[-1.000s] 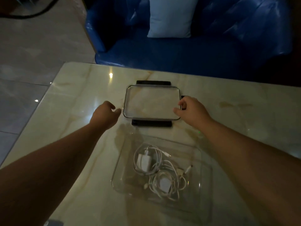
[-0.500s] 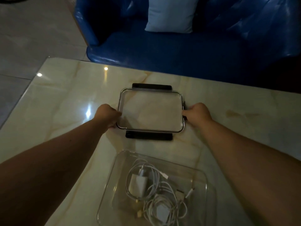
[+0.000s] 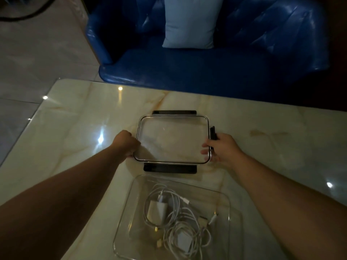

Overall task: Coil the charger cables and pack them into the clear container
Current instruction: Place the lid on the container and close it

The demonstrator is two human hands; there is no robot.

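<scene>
I see the left hand (image 3: 126, 144) clamped on the left edge of the clear lid (image 3: 172, 139), and the right hand (image 3: 223, 149) pinching its right edge by the black latch (image 3: 213, 134). Just this side of it, on the marble table (image 3: 65, 137), the clear container (image 3: 131, 212) holds the white cables (image 3: 180, 218) and chargers (image 3: 156, 210).

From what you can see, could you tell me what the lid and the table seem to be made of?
Lid: likely clear plastic or glass, since the table shows through; dark clips, probably plastic.
Table: polished marble or a lookalike, cream with tan veins and mirror-like light spots.
</scene>
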